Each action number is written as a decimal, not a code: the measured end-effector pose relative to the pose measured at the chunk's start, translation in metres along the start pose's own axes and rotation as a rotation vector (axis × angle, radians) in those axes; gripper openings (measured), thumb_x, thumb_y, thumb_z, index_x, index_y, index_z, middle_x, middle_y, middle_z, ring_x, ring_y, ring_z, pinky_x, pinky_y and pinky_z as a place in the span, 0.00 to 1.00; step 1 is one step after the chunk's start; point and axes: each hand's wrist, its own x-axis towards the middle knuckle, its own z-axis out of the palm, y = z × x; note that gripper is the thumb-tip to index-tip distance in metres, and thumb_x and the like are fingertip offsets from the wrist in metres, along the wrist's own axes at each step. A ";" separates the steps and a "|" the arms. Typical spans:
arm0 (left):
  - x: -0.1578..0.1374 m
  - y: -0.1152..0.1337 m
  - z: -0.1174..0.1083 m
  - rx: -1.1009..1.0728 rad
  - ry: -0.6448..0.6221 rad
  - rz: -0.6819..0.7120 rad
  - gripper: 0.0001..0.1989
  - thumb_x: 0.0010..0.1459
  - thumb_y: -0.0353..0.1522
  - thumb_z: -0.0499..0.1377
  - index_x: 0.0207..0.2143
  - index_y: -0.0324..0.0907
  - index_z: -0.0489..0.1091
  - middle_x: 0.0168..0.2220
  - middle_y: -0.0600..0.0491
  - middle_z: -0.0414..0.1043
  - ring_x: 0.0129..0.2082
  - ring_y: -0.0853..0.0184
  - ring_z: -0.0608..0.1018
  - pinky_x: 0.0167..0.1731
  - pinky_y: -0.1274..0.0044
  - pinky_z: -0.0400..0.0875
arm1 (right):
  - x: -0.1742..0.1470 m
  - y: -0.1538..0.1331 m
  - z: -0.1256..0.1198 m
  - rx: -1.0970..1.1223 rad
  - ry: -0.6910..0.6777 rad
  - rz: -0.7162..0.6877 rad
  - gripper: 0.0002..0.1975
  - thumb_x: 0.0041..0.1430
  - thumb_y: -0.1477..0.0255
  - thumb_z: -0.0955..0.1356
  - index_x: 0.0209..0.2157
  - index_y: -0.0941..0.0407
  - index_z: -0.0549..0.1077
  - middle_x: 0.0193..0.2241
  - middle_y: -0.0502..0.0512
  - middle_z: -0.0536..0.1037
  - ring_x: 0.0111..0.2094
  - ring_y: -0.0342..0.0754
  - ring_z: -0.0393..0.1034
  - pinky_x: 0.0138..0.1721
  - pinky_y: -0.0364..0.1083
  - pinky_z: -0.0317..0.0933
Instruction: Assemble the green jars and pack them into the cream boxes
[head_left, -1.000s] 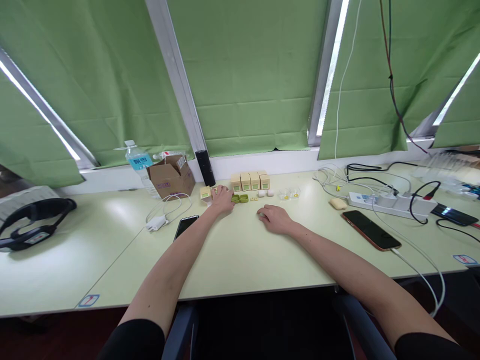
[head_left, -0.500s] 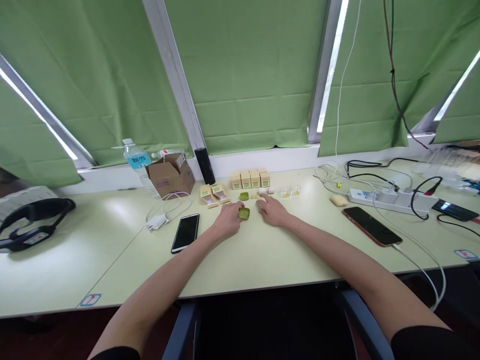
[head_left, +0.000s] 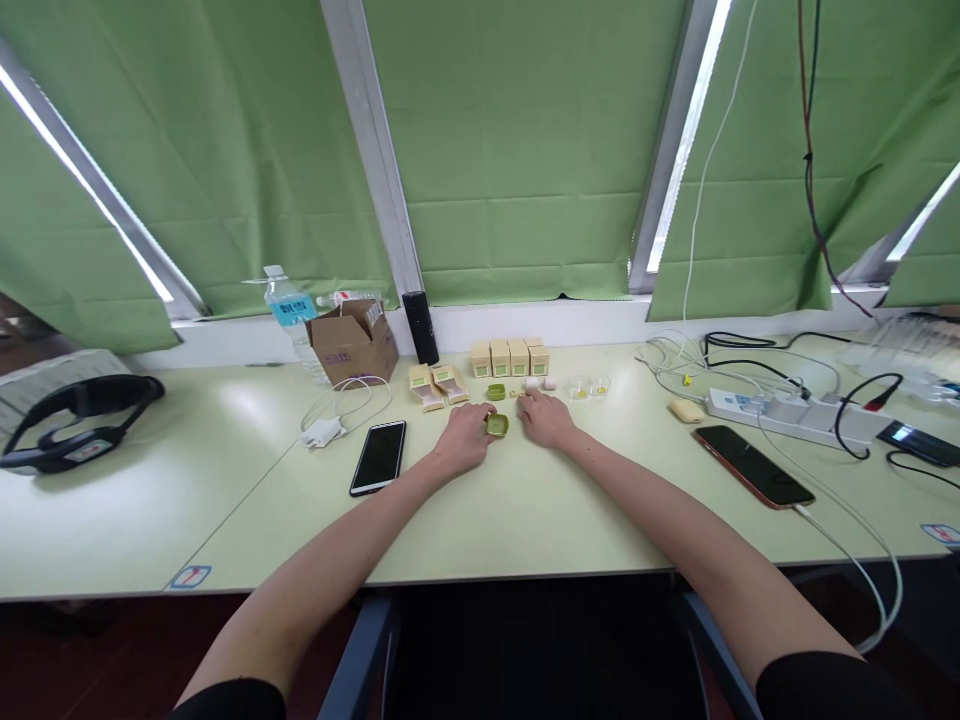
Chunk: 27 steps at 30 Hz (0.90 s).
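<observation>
My left hand [head_left: 466,440] pinches a small square green case [head_left: 497,426] by its left side, its hollow inside facing up. Just beyond sits a second small green case [head_left: 496,392] on the table. My right hand [head_left: 546,420] rests on the tabletop, fingers bent forward and drawn together at small yellow pieces [head_left: 514,394]. Whether one of these is between the fingertips is too small to tell. Past those fingers lie a white roll-shaped piece [head_left: 532,382] and a pinkish one [head_left: 550,383]. Clear plastic cups [head_left: 578,388] with yellow bits inside stand to their right.
Several small tan boxes [head_left: 499,359] stand in a row behind; two opened ones [head_left: 426,388] lie to their left. Phones [head_left: 378,458] flank my arms. A cardboard box [head_left: 354,345], black cylinder [head_left: 421,328], headset [head_left: 79,425], power strip [head_left: 780,418] and loose cables are farther out.
The view has shifted slightly. My right hand has moved in closer over the small yellow pieces and its fingers have drawn together. My left hand keeps the green case in place.
</observation>
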 end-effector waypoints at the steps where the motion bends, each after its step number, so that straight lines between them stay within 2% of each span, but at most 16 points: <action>1: 0.000 0.000 0.000 -0.002 0.000 0.003 0.15 0.57 0.28 0.63 0.48 0.42 0.71 0.45 0.46 0.77 0.50 0.52 0.77 0.54 0.62 0.67 | -0.003 0.001 0.000 0.013 0.015 0.009 0.16 0.71 0.70 0.59 0.55 0.57 0.71 0.57 0.68 0.72 0.51 0.59 0.73 0.45 0.51 0.65; 5: -0.003 0.000 0.002 -0.027 0.013 -0.019 0.16 0.56 0.28 0.63 0.49 0.43 0.71 0.44 0.46 0.77 0.48 0.54 0.77 0.53 0.63 0.68 | -0.016 0.006 0.004 0.153 0.103 0.048 0.19 0.66 0.77 0.61 0.57 0.56 0.68 0.58 0.65 0.72 0.51 0.56 0.72 0.44 0.49 0.65; 8: -0.004 0.001 0.003 -0.066 0.028 -0.042 0.17 0.56 0.29 0.63 0.49 0.43 0.71 0.45 0.46 0.76 0.48 0.54 0.77 0.52 0.63 0.69 | -0.026 0.012 0.004 0.326 0.201 0.039 0.17 0.63 0.79 0.61 0.52 0.55 0.70 0.53 0.61 0.75 0.46 0.52 0.73 0.44 0.49 0.66; 11: -0.004 0.002 0.005 -0.124 0.040 -0.050 0.18 0.55 0.29 0.64 0.49 0.43 0.72 0.45 0.46 0.77 0.48 0.54 0.76 0.52 0.63 0.70 | -0.033 0.016 0.001 0.528 0.298 0.022 0.12 0.63 0.76 0.61 0.45 0.54 0.71 0.43 0.57 0.78 0.38 0.49 0.73 0.42 0.48 0.67; 14: -0.005 0.002 0.005 -0.214 0.045 -0.036 0.19 0.53 0.30 0.65 0.49 0.43 0.73 0.44 0.47 0.77 0.47 0.55 0.77 0.51 0.65 0.71 | -0.034 0.014 -0.003 0.705 0.361 -0.003 0.07 0.62 0.70 0.63 0.40 0.53 0.71 0.36 0.54 0.78 0.35 0.48 0.72 0.38 0.48 0.69; 20: -0.005 0.003 0.001 -0.510 0.047 -0.048 0.21 0.52 0.34 0.66 0.49 0.43 0.72 0.50 0.49 0.77 0.51 0.58 0.77 0.56 0.65 0.71 | -0.037 -0.002 -0.008 1.050 0.355 -0.031 0.06 0.58 0.66 0.67 0.36 0.53 0.70 0.29 0.50 0.76 0.29 0.46 0.73 0.32 0.47 0.71; 23: -0.004 0.004 0.001 -0.746 0.021 -0.038 0.20 0.50 0.33 0.67 0.47 0.41 0.72 0.50 0.47 0.77 0.50 0.59 0.78 0.56 0.65 0.72 | -0.041 -0.008 -0.013 1.111 0.398 -0.073 0.07 0.60 0.65 0.68 0.38 0.52 0.71 0.29 0.49 0.75 0.28 0.45 0.72 0.32 0.47 0.72; 27: -0.004 0.005 0.002 -0.985 -0.041 -0.033 0.22 0.50 0.33 0.70 0.48 0.38 0.73 0.49 0.43 0.78 0.49 0.56 0.80 0.51 0.64 0.74 | -0.047 -0.014 -0.019 1.117 0.423 -0.135 0.11 0.62 0.62 0.67 0.42 0.52 0.75 0.34 0.52 0.77 0.29 0.45 0.74 0.36 0.49 0.73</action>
